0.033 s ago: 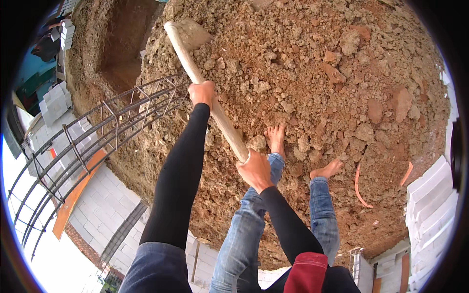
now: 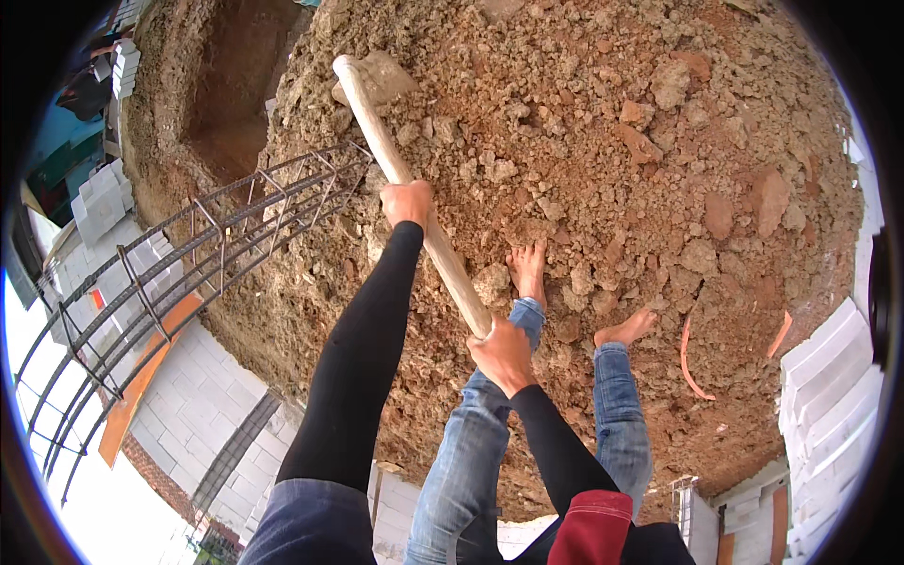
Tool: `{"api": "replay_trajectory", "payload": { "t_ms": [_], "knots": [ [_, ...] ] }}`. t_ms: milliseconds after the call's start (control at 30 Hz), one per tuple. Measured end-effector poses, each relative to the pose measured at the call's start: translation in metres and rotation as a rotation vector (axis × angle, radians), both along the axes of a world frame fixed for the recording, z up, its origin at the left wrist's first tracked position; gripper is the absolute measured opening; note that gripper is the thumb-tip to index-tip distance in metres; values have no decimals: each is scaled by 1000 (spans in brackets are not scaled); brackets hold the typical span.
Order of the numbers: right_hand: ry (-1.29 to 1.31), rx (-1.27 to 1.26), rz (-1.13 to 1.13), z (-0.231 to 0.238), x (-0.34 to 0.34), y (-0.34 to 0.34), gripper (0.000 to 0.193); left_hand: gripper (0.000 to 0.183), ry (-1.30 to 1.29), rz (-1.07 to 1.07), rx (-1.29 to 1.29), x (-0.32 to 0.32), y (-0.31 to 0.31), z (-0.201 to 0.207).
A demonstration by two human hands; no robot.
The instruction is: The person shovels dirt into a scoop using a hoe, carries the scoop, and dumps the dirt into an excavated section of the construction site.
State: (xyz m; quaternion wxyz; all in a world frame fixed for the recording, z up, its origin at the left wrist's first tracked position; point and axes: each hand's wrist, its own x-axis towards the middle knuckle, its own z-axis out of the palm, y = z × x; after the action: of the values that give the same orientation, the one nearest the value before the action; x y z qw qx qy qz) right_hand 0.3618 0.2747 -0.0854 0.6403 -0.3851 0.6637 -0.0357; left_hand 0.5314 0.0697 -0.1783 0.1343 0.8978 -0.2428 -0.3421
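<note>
A hoe (image 2: 375, 132) with a long pale wooden handle slants across the middle of the view. Its soil-coloured blade (image 2: 388, 77) is at the far end, resting against or just over the loose earth; I cannot tell which. My left hand (image 2: 407, 202) is closed round the handle about halfway along. Lower down, my right hand (image 2: 502, 353) grips the near end, in front of my jeans-covered leg. Both arms wear black sleeves. My bare feet stand on the clods, the left foot (image 2: 528, 270) nearer the handle than the right foot (image 2: 629, 328).
A cage of steel rebar (image 2: 202, 226) juts in from the left, ending close to the handle. Beyond it lies a dug pit (image 2: 231, 104). Lumpy brown soil (image 2: 584, 141) spreads all round. White blocks (image 2: 829, 367) are stacked at right; an orange board (image 2: 151, 377) leans at left.
Both hands and the hoe have shifted slightly to the right and back toward me. The grip on the handle looks the same, and my feet have stayed put.
</note>
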Motion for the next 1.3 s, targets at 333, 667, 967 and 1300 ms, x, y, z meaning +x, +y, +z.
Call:
{"api": "replay_trajectory", "payload": {
  "t_ms": [333, 667, 967, 1300],
  "knots": [
    [234, 3, 139, 100, -122, 170, 41, 24, 610, 438, 85, -129, 186, 127],
    [120, -352, 47, 3, -26, -104, 35, 23, 196, 19, -206, -30, -121, 31],
    [134, -66, -118, 82, -138, -25, 44, 40, 82, -142, 223, -148, -28, -6],
    [203, 37, 56, 194, -251, 87, 43, 22, 528, -134, 379, -231, 135, 30]
  ]
}}
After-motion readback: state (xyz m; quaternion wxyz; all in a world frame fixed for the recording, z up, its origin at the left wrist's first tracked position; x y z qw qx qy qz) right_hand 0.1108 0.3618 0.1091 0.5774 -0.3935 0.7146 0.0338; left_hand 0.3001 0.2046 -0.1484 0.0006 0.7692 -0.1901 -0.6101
